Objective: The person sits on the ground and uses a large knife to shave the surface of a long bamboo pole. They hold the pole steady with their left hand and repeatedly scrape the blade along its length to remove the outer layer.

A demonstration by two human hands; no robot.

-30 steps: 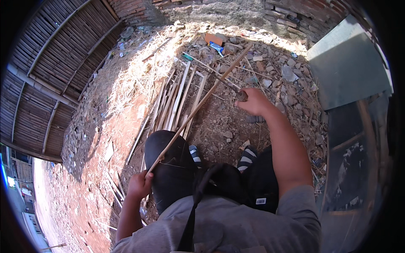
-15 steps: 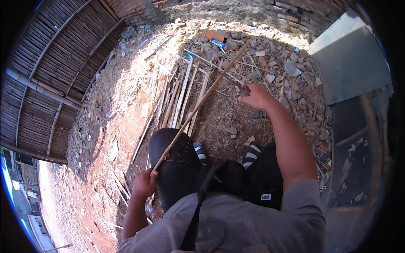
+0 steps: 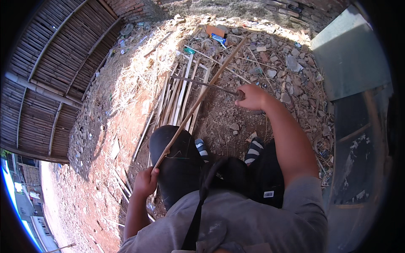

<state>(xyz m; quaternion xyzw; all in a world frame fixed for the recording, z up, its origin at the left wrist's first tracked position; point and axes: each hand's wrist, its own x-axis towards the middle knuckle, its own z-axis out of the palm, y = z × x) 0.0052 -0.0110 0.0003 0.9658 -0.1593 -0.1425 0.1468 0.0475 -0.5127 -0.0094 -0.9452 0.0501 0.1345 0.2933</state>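
My left hand (image 3: 146, 181) grips the near end of a long thin bamboo strip (image 3: 202, 95) that runs up and away over my left knee toward the rubble. My right hand (image 3: 252, 96) is stretched forward, closed around the handle of a long dark blade (image 3: 202, 83) that lies across the strip, pointing left. Under both lies a pile of split bamboo slats (image 3: 177, 99) on the dirt. My legs in dark trousers and striped socks (image 3: 253, 149) show below.
A woven bamboo fence (image 3: 46, 71) curves along the left. A brick wall (image 3: 295, 6) stands at the far side, with stones, an orange brick (image 3: 214, 30) and litter at its foot. A grey metal sheet (image 3: 352, 55) leans at the right. Dry straw covers the ground.
My right hand with the blade has moved slightly nearer along the strip. The left hand keeps its grip on the strip's near end.
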